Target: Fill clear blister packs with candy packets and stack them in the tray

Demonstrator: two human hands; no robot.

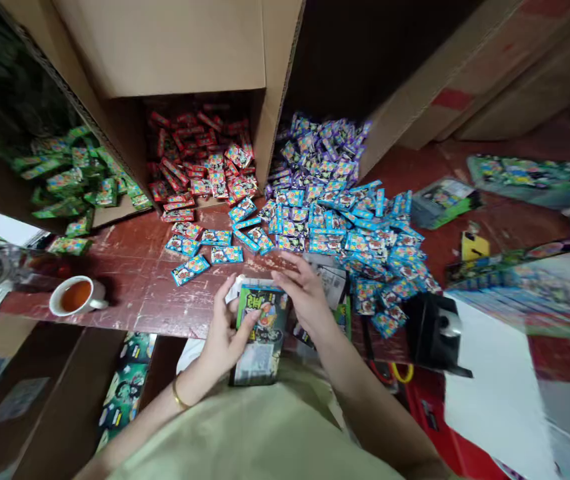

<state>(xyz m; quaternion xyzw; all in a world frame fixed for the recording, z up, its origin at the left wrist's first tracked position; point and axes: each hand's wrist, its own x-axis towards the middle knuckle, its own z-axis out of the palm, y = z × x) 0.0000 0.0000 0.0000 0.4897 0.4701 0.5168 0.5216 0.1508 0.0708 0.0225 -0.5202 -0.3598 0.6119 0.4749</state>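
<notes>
My left hand (229, 330) is wrapped round a small green and black printed box (259, 353), its thumb lying across the front. The box is tilted against my body, with a pale label low on its face. My right hand (309, 297) is at the box's upper right corner, fingers apart and slightly bent; whether the fingertips touch it I cannot tell. Beneath the right hand lies another printed pack (332, 287), partly covered. Several blue candy-sized packets (227, 255) lie just beyond my hands on the red table (139, 287).
Cardboard bins hold green packets (79, 167), red packets (209, 167) and purple packets (325, 147). A heap of blue packets (365, 233) spreads right. A cup of tea (77, 295) stands left. A black tape dispenser (437, 330) and stacked printed sheets (555, 287) are right.
</notes>
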